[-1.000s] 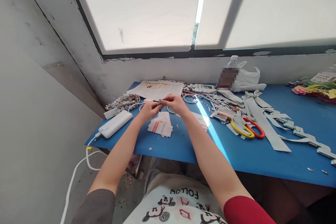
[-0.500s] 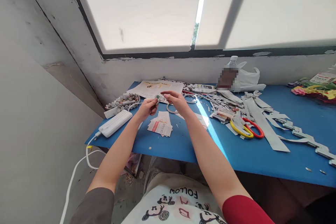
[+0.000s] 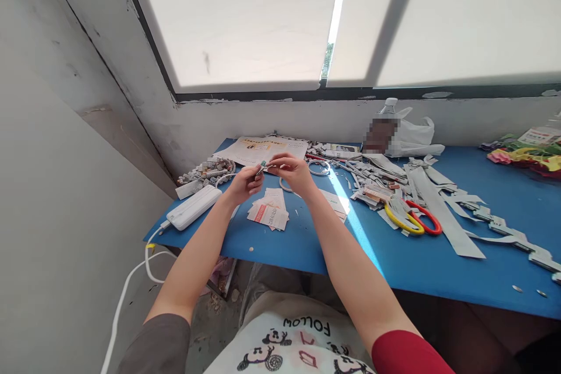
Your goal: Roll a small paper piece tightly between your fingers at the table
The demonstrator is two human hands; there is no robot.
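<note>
One small piece (image 3: 262, 166) in left hand (image 3: 246, 183), beside right hand (image 3: 294, 173).

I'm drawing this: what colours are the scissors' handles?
One yellow handle and one red handle, head view.

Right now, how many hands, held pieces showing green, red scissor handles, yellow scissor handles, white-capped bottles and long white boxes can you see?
Hands: 2 (left hand, right hand)
Held piece showing green: 1
Red scissor handle: 1
Yellow scissor handle: 1
White-capped bottle: 1
Long white box: 1
Total: 7
</note>
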